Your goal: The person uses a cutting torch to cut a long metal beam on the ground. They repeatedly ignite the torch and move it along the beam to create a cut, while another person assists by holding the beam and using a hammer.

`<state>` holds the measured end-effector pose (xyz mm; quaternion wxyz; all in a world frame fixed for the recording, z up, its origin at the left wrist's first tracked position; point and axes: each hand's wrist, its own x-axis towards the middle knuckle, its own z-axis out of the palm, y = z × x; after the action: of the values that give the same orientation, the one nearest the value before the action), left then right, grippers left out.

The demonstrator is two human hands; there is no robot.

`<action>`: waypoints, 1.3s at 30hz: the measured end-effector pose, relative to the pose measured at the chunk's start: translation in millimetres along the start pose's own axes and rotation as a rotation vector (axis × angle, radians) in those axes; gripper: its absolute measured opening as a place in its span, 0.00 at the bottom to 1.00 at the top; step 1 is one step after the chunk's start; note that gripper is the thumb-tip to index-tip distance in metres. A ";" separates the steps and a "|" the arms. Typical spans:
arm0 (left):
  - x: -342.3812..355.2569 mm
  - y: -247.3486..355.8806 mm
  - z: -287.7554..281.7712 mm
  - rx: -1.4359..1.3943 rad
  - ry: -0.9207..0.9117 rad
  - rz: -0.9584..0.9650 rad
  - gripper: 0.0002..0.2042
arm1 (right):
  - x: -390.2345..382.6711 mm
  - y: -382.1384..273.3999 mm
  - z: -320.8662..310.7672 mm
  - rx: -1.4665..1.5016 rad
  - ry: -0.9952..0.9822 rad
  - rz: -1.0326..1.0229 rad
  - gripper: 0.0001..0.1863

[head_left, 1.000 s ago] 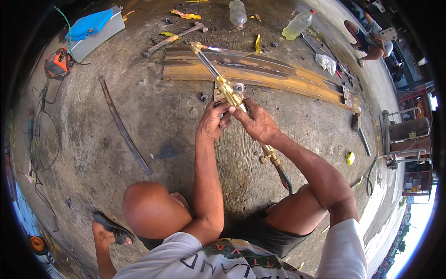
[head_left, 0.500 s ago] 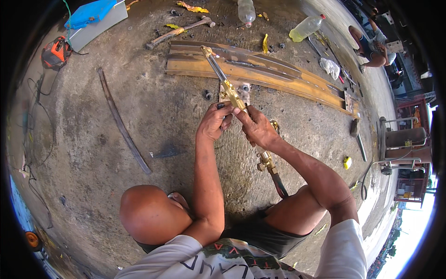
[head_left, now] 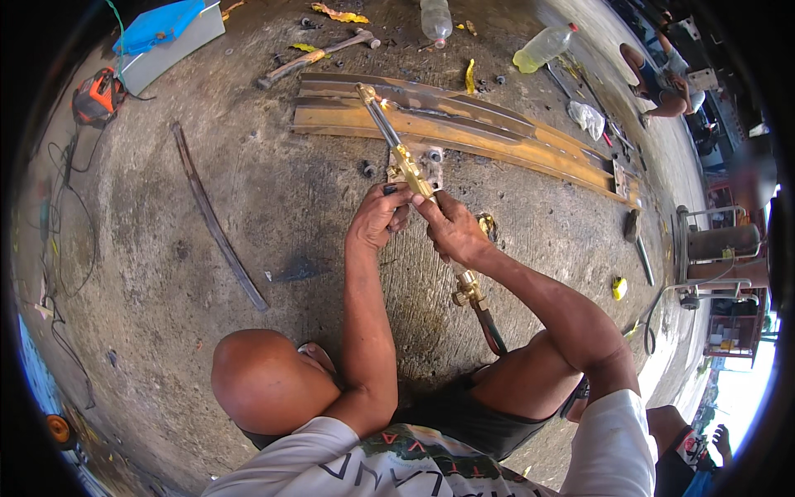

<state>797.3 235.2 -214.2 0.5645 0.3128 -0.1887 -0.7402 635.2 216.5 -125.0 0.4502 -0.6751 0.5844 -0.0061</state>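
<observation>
1. My right hand (head_left: 457, 230) is wrapped around the torch (head_left: 420, 182), thumb laid along the grip and fingers curled under it.
2. My left hand (head_left: 374, 219) sits just left of those fingers, its own fingers bunched against the torch's side (a small dark thing shows at their tips; I cannot tell whether they pinch it).
3. The torch slants away from my fingers, ahead and to the left, its bent head over the near end of a rusty steel beam (head_left: 464, 147). A small orange glow shows by its tip.
4. Behind my right fingers, the brass valves lead into a hose (head_left: 494, 337) running back to my knee.
5. Just ahead of my fingertips, partly under the torch, lies a metal plate (head_left: 437, 176); a loose nut (head_left: 368, 170) is near, ahead of my left fingers.
6. Well ahead of my left fingers, past the beam, lies a hammer (head_left: 319, 58).
7. Far ahead and right of my right fingers lies a bottle (head_left: 542, 51) with a red cap (yellowish at the bottom).
8. Well left of my left fingers, a thin metal strip (head_left: 217, 222) lies on the concrete (head_left: 290, 199).
</observation>
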 end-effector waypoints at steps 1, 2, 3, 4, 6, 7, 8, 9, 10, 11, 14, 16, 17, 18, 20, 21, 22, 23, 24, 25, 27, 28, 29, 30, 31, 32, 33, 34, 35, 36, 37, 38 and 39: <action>-0.1 0.0 -1.1 -0.002 0.000 -0.001 0.06 | -1.1 -2.2 1.2 0.033 0.003 0.001 0.48; -0.4 -0.1 -2.1 0.003 0.007 -0.001 0.06 | -2.8 -4.1 2.5 0.065 0.007 0.002 0.43; -0.7 -0.5 -2.9 0.007 0.012 -0.001 0.06 | -4.6 -6.5 3.2 0.097 0.011 0.003 0.38; -0.9 -0.8 -4.2 0.012 0.018 -0.001 0.06 | -5.8 -8.3 3.5 0.109 0.005 0.009 0.38; 0.2 -0.7 -6.9 0.010 0.013 0.001 0.06 | -7.6 -11.2 4.1 0.132 -0.007 0.021 0.38; 0.6 -0.5 -5.4 0.007 0.007 0.000 0.06 | -8.1 -11.1 3.5 0.136 -0.012 0.033 0.38; 0.3 -0.9 -3.9 0.008 0.017 0.007 0.07 | -8.3 -11.1 2.8 0.141 -0.017 0.044 0.38; -0.1 -1.4 -2.3 0.008 0.027 0.014 0.07 | -8.5 -10.8 2.4 0.145 -0.021 0.056 0.38; -0.9 -0.7 -1.6 0.011 0.038 0.022 0.07 | -8.6 -11.2 3.2 0.151 -0.021 0.056 0.38; -1.1 0.0 -2.2 0.012 0.027 0.020 0.07 | -8.5 -11.5 4.0 0.157 -0.020 0.055 0.38; -2.2 2.5 -2.6 0.015 0.014 0.013 0.07 | -9.1 -12.8 5.1 0.167 -0.019 0.055 0.37; -3.4 2.5 -1.9 0.017 0.035 0.012 0.07 | -9.5 -13.7 5.0 0.164 -0.018 0.055 0.37; -2.6 1.8 -3.1 0.027 0.028 0.015 0.07 | -9.6 -14.2 5.0 0.159 -0.018 0.054 0.37; -1.6 1.0 -4.7 0.037 0.020 0.018 0.06 | -9.5 -14.6 5.0 0.155 -0.019 0.052 0.37; -0.9 1.2 -5.7 0.034 0.007 0.017 0.06 | -9.1 -14.2 4.7 0.147 -0.021 0.057 0.37; -0.8 1.4 -6.4 0.023 0.003 0.014 0.07 | -8.9 -14.3 4.6 0.143 -0.022 0.058 0.37; -1.1 1.9 -6.6 0.012 0.000 0.010 0.07 | -8.8 -14.4 5.0 0.142 -0.021 0.056 0.37; -1.5 2.1 -6.4 0.018 0.014 0.008 0.07 | -8.7 -14.5 5.4 0.141 -0.020 0.054 0.37; -2.0 1.9 -6.1 0.023 0.028 0.006 0.07 | -8.4 -14.7 5.8 0.141 -0.019 0.051 0.37; -1.7 1.6 -5.6 0.027 0.040 0.004 0.07 | -8.3 -14.8 5.1 0.130 -0.018 0.053 0.37; -0.7 1.3 -5.0 0.039 0.028 0.002 0.07 | -7.6 -14.0 3.9 0.110 -0.016 0.057 0.37; -0.6 1.3 -6.8 0.047 0.025 0.003 0.07 | -6.8 -14.4 4.7 0.108 -0.014 0.053 0.37; -0.4 1.3 -8.6 0.049 0.014 0.004 0.07 | -6.3 -14.6 5.5 0.106 -0.012 0.048 0.38; -0.2 1.2 -10.5 0.052 0.004 0.005 0.07 | -5.7 -14.6 6.4 0.104 -0.010 0.044 0.38; 0.2 1.1 -11.0 0.053 -0.010 0.006 0.06 | -5.0 -13.8 6.6 0.104 -0.008 0.042 0.38; 0.5 0.8 -11.4 0.052 -0.011 0.004 0.06 | -4.1 -12.6 6.9 0.104 -0.007 0.040 0.37; 0.6 0.3 -11.9 0.052 -0.012 0.003 0.06 | -3.4 -11.7 7.2 0.104 -0.006 0.038 0.37; 0.4 0.3 -11.8 0.052 -0.012 0.001 0.07 | -2.8 -11.0 7.8 0.104 -0.003 0.038 0.37; 0.2 0.2 -11.6 0.056 -0.008 0.007 0.06 | -2.3 -10.3 8.4 0.104 -0.001 0.038 0.37; 0.1 -0.1 -11.3 0.060 -0.004 0.014 0.06 | -1.7 -9.6 8.9 0.104 0.002 0.037 0.37; 0.4 -0.4 -11.3 0.064 0.000 0.020 0.06 | -1.6 -9.4 8.9 0.106 0.000 0.037 0.37; 0.5 -0.3 -11.6 0.059 -0.001 0.015 0.06 | -1.5 -9.1 8.8 0.108 -0.002 0.036 0.37; 0.7 -0.1 -12.0 0.055 -0.001 0.011 0.06 | -1.4 -8.9 8.8 0.110 -0.005 0.035 0.37</action>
<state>805.2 235.5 -223.3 0.5597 0.3266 -0.2110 -0.7318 646.4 222.1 -124.0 0.4882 -0.6389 0.5938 -0.0289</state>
